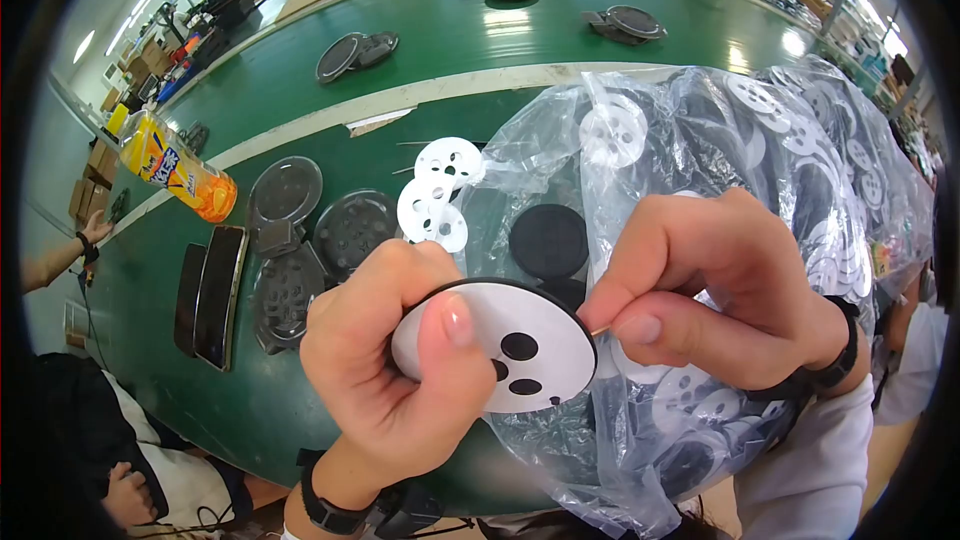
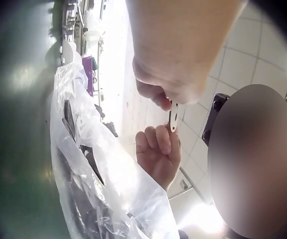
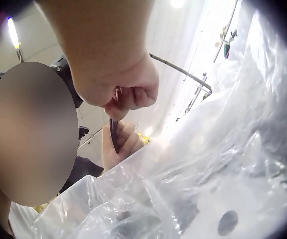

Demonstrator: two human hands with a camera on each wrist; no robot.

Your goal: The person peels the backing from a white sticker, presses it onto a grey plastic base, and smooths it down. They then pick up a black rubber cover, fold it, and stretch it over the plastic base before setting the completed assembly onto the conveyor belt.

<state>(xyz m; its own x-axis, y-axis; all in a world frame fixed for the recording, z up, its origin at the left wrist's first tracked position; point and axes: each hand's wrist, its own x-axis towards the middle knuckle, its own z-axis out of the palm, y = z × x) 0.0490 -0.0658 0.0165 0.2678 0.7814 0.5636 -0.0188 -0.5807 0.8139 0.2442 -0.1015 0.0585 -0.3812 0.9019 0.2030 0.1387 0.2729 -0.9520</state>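
Note:
My left hand grips a round disc with a white face, dark holes and a black rim, the thumb lying over the white face. At the disc's right edge, my right hand pinches a thin pale sliver between thumb and forefinger. In the left wrist view the disc appears edge-on between both hands. The right wrist view shows its dark rim just below the right hand. Below and behind the hands lies a clear plastic bag holding many white perforated discs.
Black round pads and loose white discs lie beyond the left hand. Dark compact cases, a phone and a drink bottle stand left. More cases sit on the green belt. Another person's hand is at far left.

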